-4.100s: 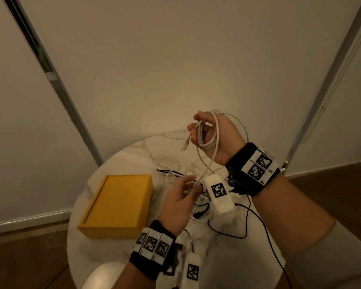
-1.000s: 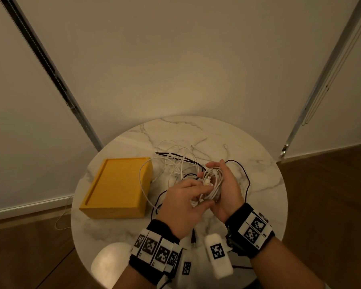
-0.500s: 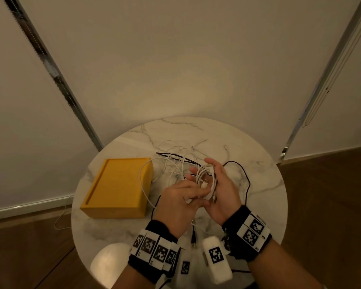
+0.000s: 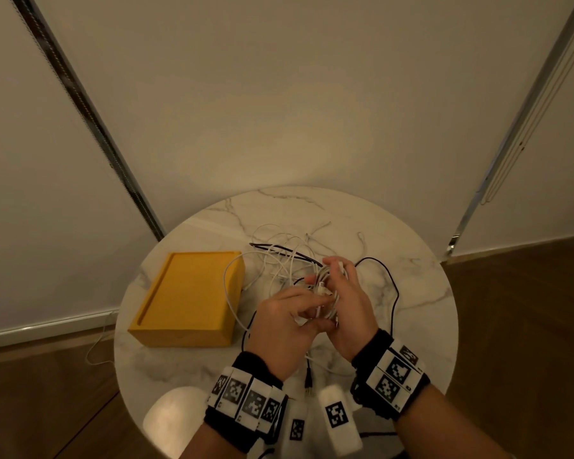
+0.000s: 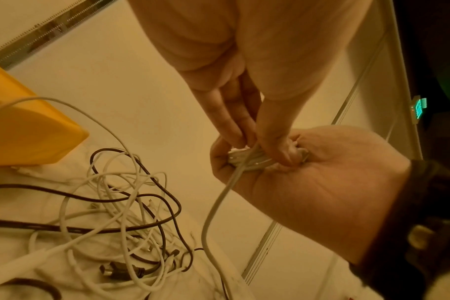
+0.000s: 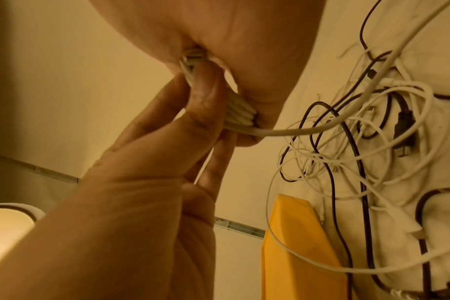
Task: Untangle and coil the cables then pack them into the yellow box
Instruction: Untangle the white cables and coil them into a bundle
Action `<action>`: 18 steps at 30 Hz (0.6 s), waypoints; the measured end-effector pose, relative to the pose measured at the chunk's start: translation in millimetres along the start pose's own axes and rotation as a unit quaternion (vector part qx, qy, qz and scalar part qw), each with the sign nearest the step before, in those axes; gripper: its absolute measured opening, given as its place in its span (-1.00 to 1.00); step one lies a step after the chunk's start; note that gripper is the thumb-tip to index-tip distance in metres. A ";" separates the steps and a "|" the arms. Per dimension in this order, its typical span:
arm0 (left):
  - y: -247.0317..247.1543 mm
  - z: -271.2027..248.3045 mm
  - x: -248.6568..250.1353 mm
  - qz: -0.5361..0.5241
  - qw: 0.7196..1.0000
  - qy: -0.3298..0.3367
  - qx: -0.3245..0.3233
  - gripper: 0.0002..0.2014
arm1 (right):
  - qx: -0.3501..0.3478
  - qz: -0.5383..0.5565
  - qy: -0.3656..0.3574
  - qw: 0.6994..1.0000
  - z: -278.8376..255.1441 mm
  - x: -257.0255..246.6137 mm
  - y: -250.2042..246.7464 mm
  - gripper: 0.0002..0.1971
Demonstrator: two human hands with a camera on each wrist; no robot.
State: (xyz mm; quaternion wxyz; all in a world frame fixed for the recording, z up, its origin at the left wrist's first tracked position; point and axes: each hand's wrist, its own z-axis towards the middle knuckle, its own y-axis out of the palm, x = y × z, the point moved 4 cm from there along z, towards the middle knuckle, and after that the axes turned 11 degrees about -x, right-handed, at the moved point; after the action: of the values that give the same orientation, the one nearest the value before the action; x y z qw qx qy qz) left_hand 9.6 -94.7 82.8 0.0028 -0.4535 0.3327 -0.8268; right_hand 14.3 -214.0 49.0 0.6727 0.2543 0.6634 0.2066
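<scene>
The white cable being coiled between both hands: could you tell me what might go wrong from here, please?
1. The coil could spring loose if either grip eases; only the left hand and right hand hold it.
2. Its free tail runs toward the tangled pile and could drag other cables.

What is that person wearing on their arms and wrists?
Each wrist carries a black band: the left wristband and the right wristband. White tiles printed with black square-pattern markers run around both. A white block with the same kind of marker, likely a wrist camera, sits beside each band. Thin black leads trail from the gear. The left hand and right hand are bare.
</scene>
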 end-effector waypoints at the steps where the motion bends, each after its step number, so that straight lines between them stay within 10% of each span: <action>1: -0.9 -0.1 1.4 -0.015 1.000 -0.007 -0.008 -0.61 | -0.002 -0.002 -0.009 1.000 0.0 -2.2 -0.2 -0.79; 11: -14.8 11.2 4.8 -0.175 0.979 -0.107 -0.012 -0.43 | -0.044 -0.159 -0.022 0.986 -6.8 0.9 11.3 -0.63; 18: -11.0 8.4 6.1 -0.171 0.979 -0.113 0.000 -0.71 | -0.056 -0.075 -0.013 0.996 -12.0 -5.7 22.6 -0.60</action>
State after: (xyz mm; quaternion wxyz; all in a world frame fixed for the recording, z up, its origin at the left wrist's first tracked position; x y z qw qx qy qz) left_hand 15.6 -92.6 96.5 -0.1010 -0.5940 0.2474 -0.7588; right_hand 3.5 -199.0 67.5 0.7078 0.1684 0.6596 0.1887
